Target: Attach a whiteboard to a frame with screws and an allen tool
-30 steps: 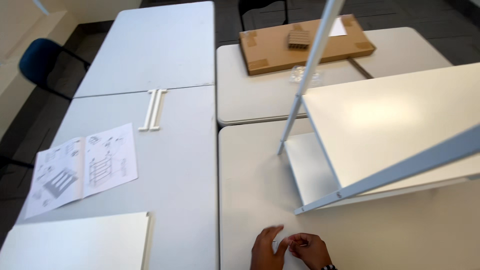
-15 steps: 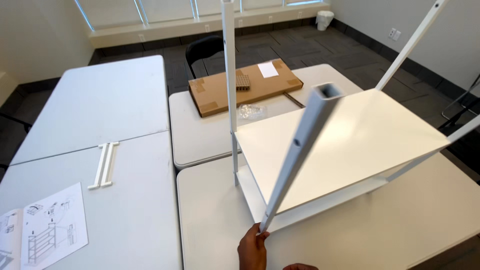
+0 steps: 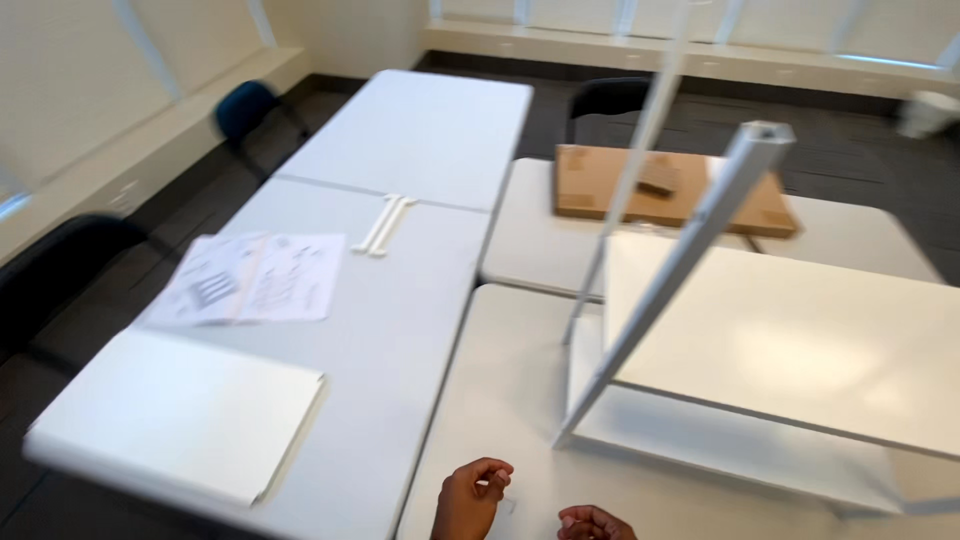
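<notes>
Down at the bottom centre of the frame, the left hand (image 3: 470, 497) is curled with thumb and fingertips pinched together on something very small and pale (too small to name, perhaps a bit of hardware). The right hand (image 3: 595, 522) sits just beside it, lower right, fingers bent inward and partly cut off by the frame edge; whether it holds anything I cannot tell.

Both hands rest over the near table (image 3: 500, 400). The white shelf unit (image 3: 790, 360) lies on its side to the upper right of them, its nearest corner just beyond the hands. One white post (image 3: 680, 270) runs as a long diagonal from that corner, near the bottom centre, up toward the upper right of the frame, open square end uppermost. The right hand is the nearer of the two to the shelf unit's foot.

Left of centre lie an instruction sheet (image 3: 250, 278), a flat white panel (image 3: 180, 415) at lower left, and two thin white rails (image 3: 385, 223). A cardboard box (image 3: 670, 190) sits behind the shelf unit.
</notes>
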